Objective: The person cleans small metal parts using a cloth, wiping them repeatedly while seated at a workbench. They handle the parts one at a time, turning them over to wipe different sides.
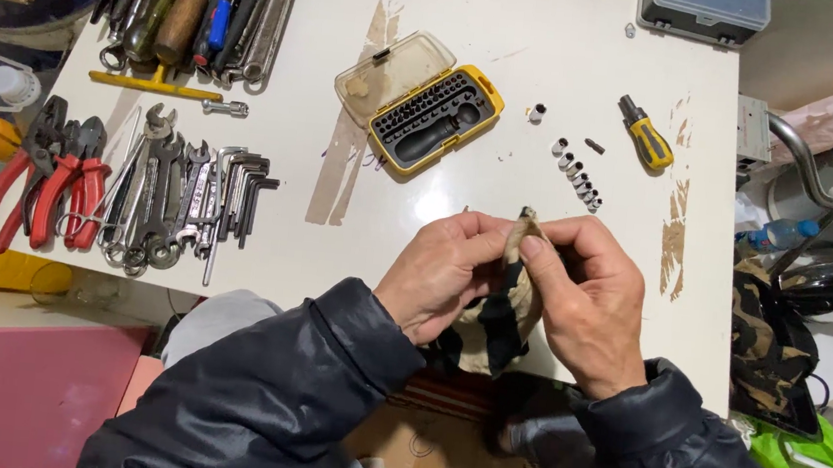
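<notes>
While both hands pinch it, stained rag [505,312] between left hand [443,272], right hand [587,299], perhaps wrapping something.

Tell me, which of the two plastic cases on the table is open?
The yellow case mid-table, its clear lid flipped back, showing the bits. The grey case at the far edge is shut.

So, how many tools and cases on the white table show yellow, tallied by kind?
Open bit-set case, yellow with clear lid: 1
Stubby screwdriver, yellow and black handle: 1
T-handle tool, yellow bar: 1
Total: 3
Both hands, left hand and right hand, hold a cloth, which is not yellow.
</notes>
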